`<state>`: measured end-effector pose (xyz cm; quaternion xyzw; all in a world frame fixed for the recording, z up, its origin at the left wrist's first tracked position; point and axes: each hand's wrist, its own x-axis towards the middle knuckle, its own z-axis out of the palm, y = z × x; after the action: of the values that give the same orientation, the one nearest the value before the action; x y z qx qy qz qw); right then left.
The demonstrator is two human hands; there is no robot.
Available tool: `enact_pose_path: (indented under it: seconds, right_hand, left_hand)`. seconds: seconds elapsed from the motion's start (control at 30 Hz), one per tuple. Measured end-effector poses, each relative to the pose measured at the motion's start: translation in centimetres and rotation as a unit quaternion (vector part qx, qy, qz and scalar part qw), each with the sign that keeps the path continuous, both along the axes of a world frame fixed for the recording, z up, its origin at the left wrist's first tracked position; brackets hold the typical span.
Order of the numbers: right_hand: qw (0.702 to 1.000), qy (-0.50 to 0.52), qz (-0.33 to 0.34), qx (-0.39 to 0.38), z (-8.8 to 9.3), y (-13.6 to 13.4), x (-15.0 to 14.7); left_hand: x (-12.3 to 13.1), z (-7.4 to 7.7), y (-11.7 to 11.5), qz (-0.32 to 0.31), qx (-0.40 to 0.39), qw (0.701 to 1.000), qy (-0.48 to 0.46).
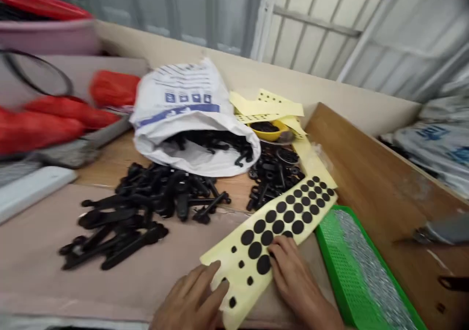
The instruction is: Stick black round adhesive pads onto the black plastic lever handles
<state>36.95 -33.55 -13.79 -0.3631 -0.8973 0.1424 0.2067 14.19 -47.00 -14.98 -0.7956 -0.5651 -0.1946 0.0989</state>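
Item: white sack (183,90), blue printed band, lettering too blurred for me to read; further sacks (432,134) at far right, blue characters likewise illegible. My left hand (188,298), thumb and fingertips a little apart, at the torn near-left edge of one yellow sheet (279,216) of black discs (278,227); my right hand (293,276), fingers bent and touching the sheet beside the larger discs, whether pinched on one I cannot tell. Sheet: slanting between and beyond both my hands, its far end near a green basket (342,276).
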Motion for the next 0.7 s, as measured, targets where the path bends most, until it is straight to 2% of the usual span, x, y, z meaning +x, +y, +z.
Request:
enact_pose_path:
  seconds: [0.13, 0.3, 0.4, 0.57, 0.7]
  right_hand:
    - [0.999, -0.02, 0.02, -0.042, 0.9, -0.6, -1.5]
    - [1.0, -0.016, 0.013, -0.014, 0.1, -1.3, -1.4]
    - [1.0, -0.007, 0.013, -0.017, 0.0, -1.3, -1.5]
    - [0.997, 0.024, 0.036, -0.065, 0.8, -1.0, -1.3]
    - [0.999, -0.017, 0.017, -0.03, 0.8, -0.8, -1.3]
  left_hand:
    - [3.3, -0.8, 3.1, 0.015, -0.054, 0.997, -0.057]
    - [5.1, -0.9, 4.1, 0.03, -0.1, 0.994, -0.044]
    - [5.6, -0.6, 4.2, 0.045, -0.092, 0.995, -0.021]
    - [6.1, -0.5, 4.5, 0.064, -0.053, 0.997, -0.009]
    - [6.2, -1.0, 4.4, 0.066, -0.04, 0.997, -0.02]
